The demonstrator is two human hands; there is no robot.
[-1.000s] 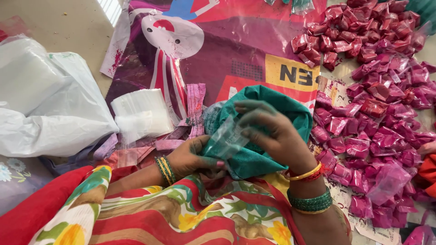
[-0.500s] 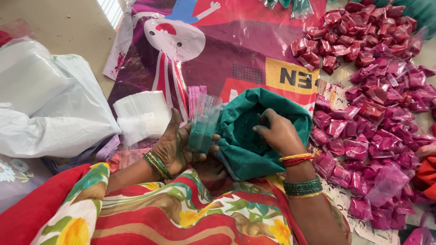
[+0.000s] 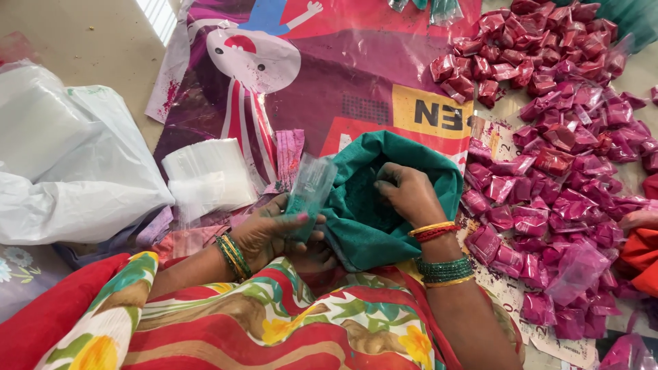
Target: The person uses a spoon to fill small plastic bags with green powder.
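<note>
Left hand: our left hand (image 3: 271, 236) pinches a small clear pouch (image 3: 310, 190) upright, fingers closed around its lower part; the pouch holds green powder.
Right hand: our right hand (image 3: 410, 194) reaches into the green cloth bag (image 3: 384, 226), fingers curled and partly hidden, so we cannot tell whether they hold anything.
Bag position: it rests on our lap, mouth open, just beside the pouch.
Risk: we judge that powder could spill if the pouch tilts or the bag mouth sags.
Surroundings: filled pink packets (image 3: 548, 157) lie piled to the right, a stack of empty pouches (image 3: 209, 178) to the left.
Surface: a printed plastic sheet (image 3: 343, 75) covers the floor; a white plastic bag (image 3: 62, 164) lies far left.
</note>
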